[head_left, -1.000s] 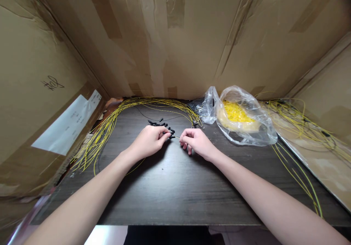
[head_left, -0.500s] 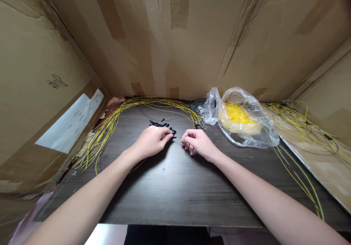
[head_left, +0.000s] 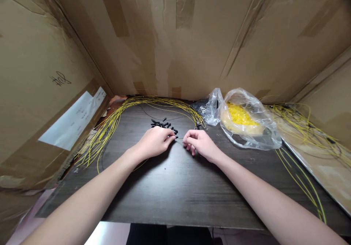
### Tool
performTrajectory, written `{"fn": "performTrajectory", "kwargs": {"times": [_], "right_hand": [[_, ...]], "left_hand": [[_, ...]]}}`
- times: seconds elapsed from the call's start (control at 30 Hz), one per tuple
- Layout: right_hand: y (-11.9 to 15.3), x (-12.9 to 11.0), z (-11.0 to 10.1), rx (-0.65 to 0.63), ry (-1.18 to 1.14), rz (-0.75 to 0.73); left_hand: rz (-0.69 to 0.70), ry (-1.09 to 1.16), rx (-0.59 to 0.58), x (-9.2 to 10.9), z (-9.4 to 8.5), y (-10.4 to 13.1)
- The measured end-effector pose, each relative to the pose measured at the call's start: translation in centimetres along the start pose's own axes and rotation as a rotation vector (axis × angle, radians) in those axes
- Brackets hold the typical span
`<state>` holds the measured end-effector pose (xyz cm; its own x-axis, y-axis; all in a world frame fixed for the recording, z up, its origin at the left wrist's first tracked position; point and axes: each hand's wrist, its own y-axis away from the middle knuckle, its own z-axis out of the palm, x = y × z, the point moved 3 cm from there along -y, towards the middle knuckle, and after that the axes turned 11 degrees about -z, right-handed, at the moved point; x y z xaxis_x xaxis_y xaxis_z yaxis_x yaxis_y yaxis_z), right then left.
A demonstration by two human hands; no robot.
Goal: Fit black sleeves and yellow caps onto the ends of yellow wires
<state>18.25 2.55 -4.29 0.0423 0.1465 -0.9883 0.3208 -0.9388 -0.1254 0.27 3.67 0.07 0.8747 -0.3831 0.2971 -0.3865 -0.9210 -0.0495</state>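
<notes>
Barely shifted, left hand (head_left: 155, 142) and right hand (head_left: 201, 145) pinch a yellow wire (head_left: 179, 139) midway along the worktop (head_left: 175, 194). Black bits (head_left: 158, 123) lie loose nearer its far edge: work looks left, but finished bits can't be counted.

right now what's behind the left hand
Just beyond the left hand, small black pieces lie on the table; farther back arches a bundle of yellow wires. Whatever the hand covers, including any more pieces, cannot be seen.
</notes>
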Motion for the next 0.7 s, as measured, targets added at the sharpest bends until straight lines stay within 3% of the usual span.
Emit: {"fn": "performTrajectory", "kwargs": {"times": [0.7], "right_hand": [[-0.01, 0.01, 0.06, -0.011, 0.023, 0.009]], "left_hand": [[0.016, -0.062, -0.023, 0.26, 0.54, 0.18]]}}
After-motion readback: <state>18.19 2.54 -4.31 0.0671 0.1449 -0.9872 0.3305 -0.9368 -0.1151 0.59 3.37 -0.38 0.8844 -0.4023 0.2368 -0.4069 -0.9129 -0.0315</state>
